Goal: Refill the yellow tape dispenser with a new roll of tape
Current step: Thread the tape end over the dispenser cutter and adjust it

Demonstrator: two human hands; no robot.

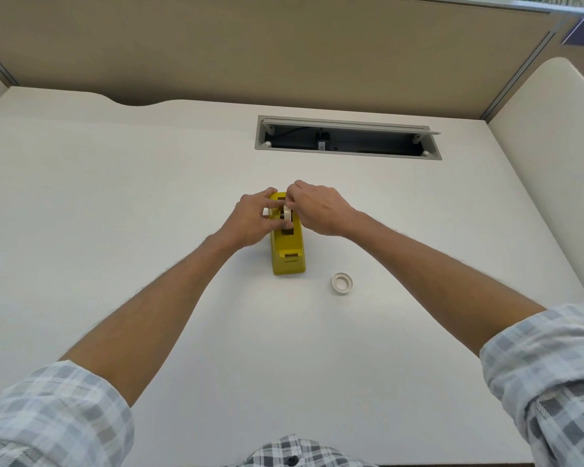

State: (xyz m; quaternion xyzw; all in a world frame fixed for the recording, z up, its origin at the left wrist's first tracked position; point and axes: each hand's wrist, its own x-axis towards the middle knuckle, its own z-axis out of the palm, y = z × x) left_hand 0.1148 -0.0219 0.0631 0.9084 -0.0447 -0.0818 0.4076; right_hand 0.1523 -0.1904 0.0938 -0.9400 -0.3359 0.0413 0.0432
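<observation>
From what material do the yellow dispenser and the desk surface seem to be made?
The yellow tape dispenser looks like moulded plastic with a smooth, slightly glossy finish: its colour is even and its edges are rounded. The desk looks like an off-white laminate or coated board with a matt finish, since it shows no grain and hardly any reflection. Neither can be confirmed from one view.

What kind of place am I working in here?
Most likely an office cubicle: a white desk with a cable tray opening cut into it, fabric partition panels behind, and a yellow tape dispenser being handled.
</observation>
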